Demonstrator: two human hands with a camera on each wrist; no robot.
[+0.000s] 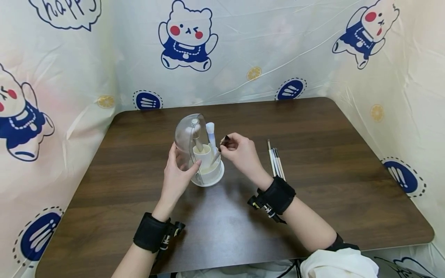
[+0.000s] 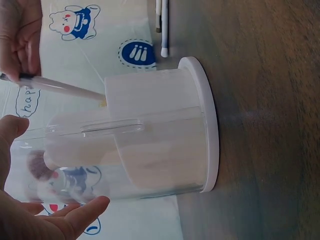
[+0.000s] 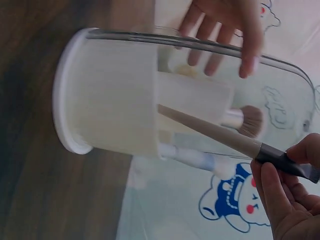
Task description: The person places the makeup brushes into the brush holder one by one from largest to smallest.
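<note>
A white makeup brush holder [image 1: 211, 177] stands upright on the table, with its clear domed cover [image 1: 183, 133] turned open on the left side. My left hand [image 1: 176, 173] holds that cover, thumb and fingers spread around its curved wall. Between thumb and fingers, my right hand [image 1: 242, 153] pinches a makeup brush [image 3: 215, 131] near its dark ferrule. The brush slants, its pale handle end dipping inside the holder's rim. Within the holder stand a brush with brown bristles [image 3: 251, 121] and a pale blue brush [image 1: 211, 132]. The depth of the handle end is hidden by the holder wall.
Several slim brushes [image 1: 276, 160] lie on the brown table [image 1: 330, 166], right of the holder and partly behind my right wrist. A printed white sheet [image 1: 243, 34] hangs along the table's back and sides.
</note>
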